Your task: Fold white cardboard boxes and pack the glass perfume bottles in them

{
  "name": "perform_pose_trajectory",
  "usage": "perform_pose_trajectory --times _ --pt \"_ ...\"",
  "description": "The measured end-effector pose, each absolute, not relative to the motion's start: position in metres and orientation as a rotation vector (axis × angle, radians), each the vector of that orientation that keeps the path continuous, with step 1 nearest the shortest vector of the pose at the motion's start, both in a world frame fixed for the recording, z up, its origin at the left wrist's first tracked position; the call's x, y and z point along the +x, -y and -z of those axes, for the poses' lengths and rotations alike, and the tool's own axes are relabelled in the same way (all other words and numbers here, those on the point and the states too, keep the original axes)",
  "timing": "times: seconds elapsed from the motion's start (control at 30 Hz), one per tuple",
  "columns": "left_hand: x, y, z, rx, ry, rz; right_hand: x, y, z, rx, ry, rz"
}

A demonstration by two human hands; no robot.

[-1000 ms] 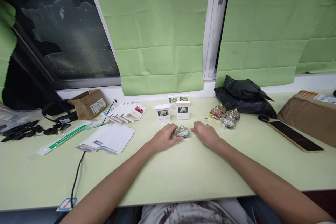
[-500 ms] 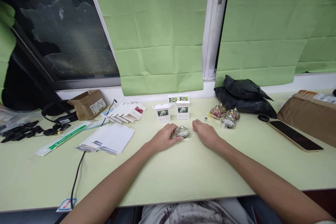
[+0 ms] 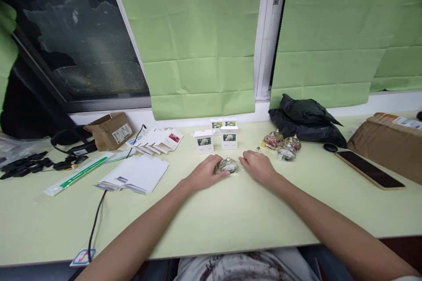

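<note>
A small round clear glass bottle (image 3: pixel 230 165) with a pale label sits on the table. My left hand (image 3: pixel 210 171) is curled against its left side, with the thumb along the near edge and the fingers behind. Just right of the bottle, my right hand (image 3: pixel 257 165) rests on the table with its fingers bent and pressed together. Whatever those fingers may hold is hidden. Behind the bottle stand white flower-picture boxes: one with its top flap open (image 3: pixel 204 142), a closed one (image 3: pixel 229 138), and others farther back (image 3: pixel 217 124). A tiny silvery piece (image 3: pixel 258 149) lies beyond my right hand.
More ornate bottles (image 3: pixel 286 153) are clustered at right, by black plastic bags (image 3: pixel 306 123), a phone (image 3: pixel 369 169) and a large cardboard box (image 3: pixel 389 145). Flattened white cartons (image 3: pixel 148 173), a small brown box (image 3: pixel 110 131) and a black cable (image 3: pixel 95 221) lie at left.
My right hand has shifted slightly left, closer to the bottle. My left hand and the bottle stay nearly where they were.
</note>
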State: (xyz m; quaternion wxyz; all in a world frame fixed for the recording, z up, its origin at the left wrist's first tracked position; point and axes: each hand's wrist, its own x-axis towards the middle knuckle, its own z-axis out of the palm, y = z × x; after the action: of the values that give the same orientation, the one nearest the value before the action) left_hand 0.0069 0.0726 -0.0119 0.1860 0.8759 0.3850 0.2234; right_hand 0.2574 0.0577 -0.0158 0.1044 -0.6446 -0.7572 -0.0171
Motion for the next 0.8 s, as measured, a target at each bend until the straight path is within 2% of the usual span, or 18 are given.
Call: perform_pose_trajectory --times 0.57,0.8 --pt "0.0078 -0.0709 0.0095 2.45 -1.088 -0.639 0.2606 -0.054 0.0146 -1.682 2.329 0.038" --pt "0.0076 -0.0719 0.0105 2.451 -1.077 -0.639 0.2547 -0.053 0.0116 -1.799 2.254 0.076"
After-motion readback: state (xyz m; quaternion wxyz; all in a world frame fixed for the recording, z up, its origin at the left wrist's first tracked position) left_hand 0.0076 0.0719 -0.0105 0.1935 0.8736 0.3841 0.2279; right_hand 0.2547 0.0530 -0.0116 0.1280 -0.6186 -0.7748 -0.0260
